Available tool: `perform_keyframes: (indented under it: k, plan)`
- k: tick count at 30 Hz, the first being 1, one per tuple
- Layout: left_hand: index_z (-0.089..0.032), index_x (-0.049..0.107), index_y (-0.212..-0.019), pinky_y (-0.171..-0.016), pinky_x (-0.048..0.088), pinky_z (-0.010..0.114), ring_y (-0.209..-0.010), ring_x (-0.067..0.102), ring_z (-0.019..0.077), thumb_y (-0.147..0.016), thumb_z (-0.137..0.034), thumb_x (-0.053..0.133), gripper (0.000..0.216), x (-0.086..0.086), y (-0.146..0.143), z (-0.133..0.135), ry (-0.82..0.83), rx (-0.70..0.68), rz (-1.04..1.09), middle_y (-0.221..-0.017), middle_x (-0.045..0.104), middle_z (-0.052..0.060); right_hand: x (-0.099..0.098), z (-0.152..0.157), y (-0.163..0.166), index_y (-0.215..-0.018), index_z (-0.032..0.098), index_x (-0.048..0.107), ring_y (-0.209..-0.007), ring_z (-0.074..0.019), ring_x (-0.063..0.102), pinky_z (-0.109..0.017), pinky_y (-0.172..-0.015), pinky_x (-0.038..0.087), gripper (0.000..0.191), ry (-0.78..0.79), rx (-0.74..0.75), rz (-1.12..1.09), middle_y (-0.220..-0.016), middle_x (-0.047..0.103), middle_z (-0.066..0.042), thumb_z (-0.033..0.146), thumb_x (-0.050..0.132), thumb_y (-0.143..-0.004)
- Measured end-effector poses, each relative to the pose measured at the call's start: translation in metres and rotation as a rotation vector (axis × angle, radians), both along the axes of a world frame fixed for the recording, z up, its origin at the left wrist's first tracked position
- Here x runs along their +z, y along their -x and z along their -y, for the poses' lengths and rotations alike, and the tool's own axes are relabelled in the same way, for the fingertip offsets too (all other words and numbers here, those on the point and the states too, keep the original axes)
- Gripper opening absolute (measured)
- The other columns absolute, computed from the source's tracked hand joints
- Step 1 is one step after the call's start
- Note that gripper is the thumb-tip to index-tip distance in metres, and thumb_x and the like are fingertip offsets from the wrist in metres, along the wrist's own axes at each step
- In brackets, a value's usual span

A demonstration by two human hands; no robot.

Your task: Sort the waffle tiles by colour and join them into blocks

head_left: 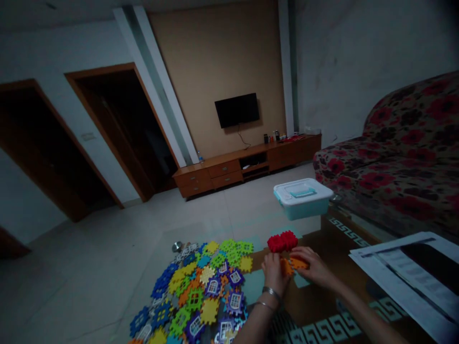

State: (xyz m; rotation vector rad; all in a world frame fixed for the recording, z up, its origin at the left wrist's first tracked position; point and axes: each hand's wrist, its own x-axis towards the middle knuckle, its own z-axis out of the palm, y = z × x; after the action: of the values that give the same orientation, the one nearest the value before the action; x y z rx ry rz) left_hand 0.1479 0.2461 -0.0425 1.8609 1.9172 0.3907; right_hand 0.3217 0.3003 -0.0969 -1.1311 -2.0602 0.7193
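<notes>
The left hand (273, 272) and right hand (311, 266) curl half closed on orange plastic tiles (292, 265), it seems; a joined red cluster (282, 241) sits just beyond, while a big loose heap of multicoloured tiles (201, 294) remains unjoined at lower left.

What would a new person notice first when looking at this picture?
A large heap of multicoloured interlocking plastic pieces covers the floor at lower centre. To its right, the left hand and right hand hold orange pieces over the table, next to a red cluster of joined pieces. A red-flowered sofa fills the right side.
</notes>
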Motion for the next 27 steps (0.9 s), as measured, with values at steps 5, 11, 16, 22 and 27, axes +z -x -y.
perform_keyframes:
  k: [5,11,16,22,27]
  plan:
    - [-0.021,0.047,-0.131,-0.107,0.028,0.04,-0.127,0.038,0.0276,-0.073,-0.03,0.067,0.062,0.005,0.011,0.007,-0.017,-0.04,-0.008,-0.138,0.048,0.009,-0.013,-0.005,-0.009,-0.093,0.023,0.072,-0.105,-0.0295,0.059,-0.047,-0.097,0.046,0.033,-0.054,-0.127,-0.188,-0.105,0.069,-0.012,0.05,0.057,-0.081]
    - [-0.025,0.056,-0.122,-0.105,0.029,0.033,-0.122,0.044,0.0201,-0.077,-0.016,0.052,0.047,0.038,0.112,0.049,-0.115,0.091,-0.25,-0.129,0.055,0.003,-0.011,0.011,-0.012,-0.082,0.024,0.066,-0.09,-0.0281,0.061,-0.045,-0.085,0.048,0.028,-0.299,-0.313,-0.202,-0.087,0.069,-0.011,0.046,0.05,-0.089]
    - [-0.02,0.059,-0.12,-0.096,0.032,0.039,-0.114,0.048,0.025,-0.084,-0.015,0.038,0.041,0.06,0.208,0.094,-0.07,0.353,-0.379,-0.119,0.059,0.01,0.027,0.033,0.082,-0.097,0.022,0.068,-0.096,-0.0252,0.061,-0.041,-0.087,0.047,0.025,-0.283,0.034,-0.089,-0.096,0.068,-0.01,0.024,0.043,-0.092]
    - [-0.022,0.065,-0.112,-0.101,0.031,0.041,-0.123,0.045,0.028,-0.087,-0.029,0.045,0.033,0.043,0.234,0.136,0.018,0.372,-0.509,-0.131,0.057,0.008,0.073,0.05,0.254,-0.104,0.019,0.069,-0.105,-0.0221,0.057,-0.034,-0.093,0.043,0.03,-0.171,0.429,0.156,-0.11,0.067,-0.008,0.009,0.047,-0.085]
    - [-0.021,0.064,-0.113,-0.105,0.03,0.044,-0.129,0.042,0.0277,-0.088,-0.024,0.039,0.035,0.025,0.247,0.158,-0.033,0.38,-0.482,-0.136,0.055,0.01,0.086,0.066,0.336,-0.105,0.018,0.068,-0.108,-0.0245,0.058,-0.034,-0.092,0.045,0.03,-0.18,0.558,0.43,-0.11,0.068,-0.01,0.011,0.057,-0.078]
